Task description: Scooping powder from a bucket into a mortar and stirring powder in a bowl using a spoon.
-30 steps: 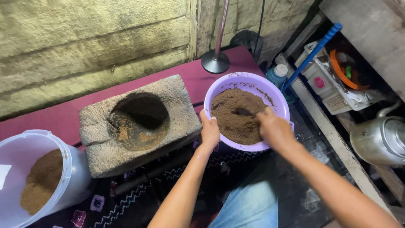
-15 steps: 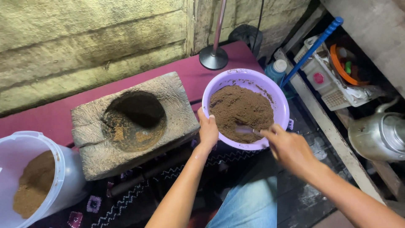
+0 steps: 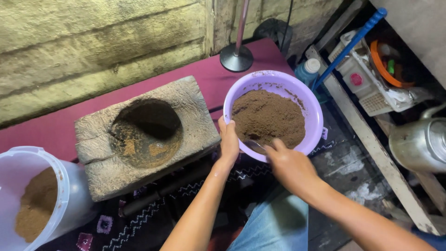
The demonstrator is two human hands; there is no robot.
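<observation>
A purple plastic bowl (image 3: 312, 100) full of brown powder (image 3: 269, 116) sits in front of me. My left hand (image 3: 228, 142) grips the bowl's near left rim. My right hand (image 3: 290, 165) holds a metal spoon (image 3: 254, 145) whose bowl is dug into the near edge of the powder. Left of the bowl stands a block-shaped stone mortar (image 3: 139, 135) with a round hollow stained brown.
A clear plastic tub (image 3: 69, 195) with brown powder stands at the lower left. A lamp base (image 3: 236, 56) sits behind the bowl on a maroon mat (image 3: 46, 135). To the right lie a blue-handled stick (image 3: 348, 44), a bottle (image 3: 307, 72), a basket of items (image 3: 371, 79) and a metal kettle (image 3: 418, 142).
My right hand has drawn back from the middle of the powder to the bowl's near rim, bringing the spoon with it. My left hand stays on the rim.
</observation>
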